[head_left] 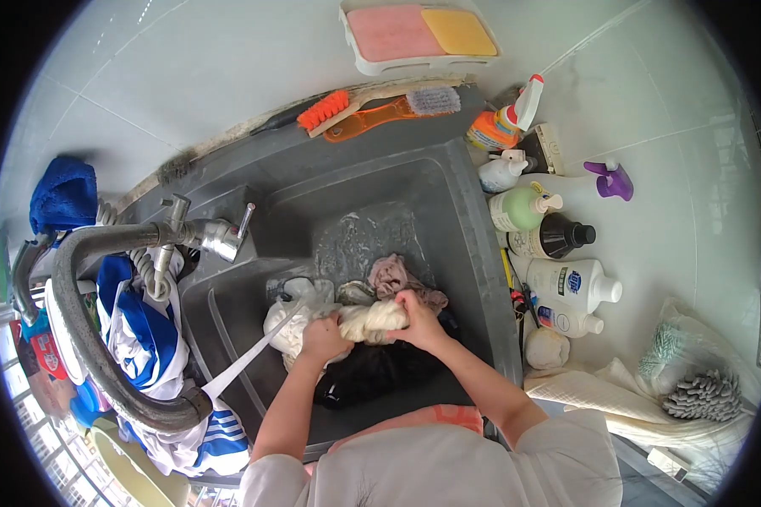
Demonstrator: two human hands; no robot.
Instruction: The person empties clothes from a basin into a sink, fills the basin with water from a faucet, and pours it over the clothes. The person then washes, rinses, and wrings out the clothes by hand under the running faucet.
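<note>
A cream-coloured wet cloth is stretched and twisted between my two hands, low over the grey sink. My left hand is closed around its left end, my right hand around its right end. Water runs from the curved metal tap onto a white cloth beside my left hand. Behind my right hand lies a dusty-pink cloth. Under my forearms is a dark, wet bundle; its kind is hard to make out.
Brushes lie on the sink's back ledge. Several bottles, among them a white detergent bottle and an orange spray bottle, line the right side. Blue-and-white clothes are piled left of the sink, by the tap. A mop head sits at right.
</note>
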